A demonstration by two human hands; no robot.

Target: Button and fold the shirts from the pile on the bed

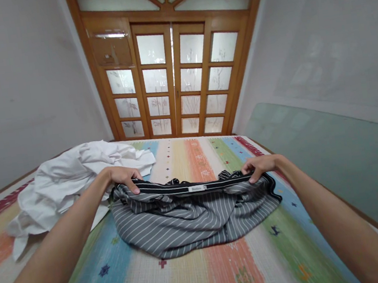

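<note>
A dark grey garment [176,227] with thin white stripes lies bunched on the patterned bed cover. Its far edge is a black striped band, pulled straight from side to side, with a small white label [197,188] at the middle. My left hand [125,176] grips the band's left end, thumb on the near side. At the right end, my right hand [258,166] pinches the same band. Both hands are closed on the cloth, and most fingers are hidden behind it. The garment's lower part rests in loose folds towards me. Whether it is a shirt or another piece I cannot tell.
A crumpled white cloth [74,174] lies on the bed to the left, close to my left forearm. Under everything is a multicoloured striped bed cover [191,281]. Wooden doors [173,78] with glass panes stand beyond the bed. A pale green panel [331,154] runs along the right wall.
</note>
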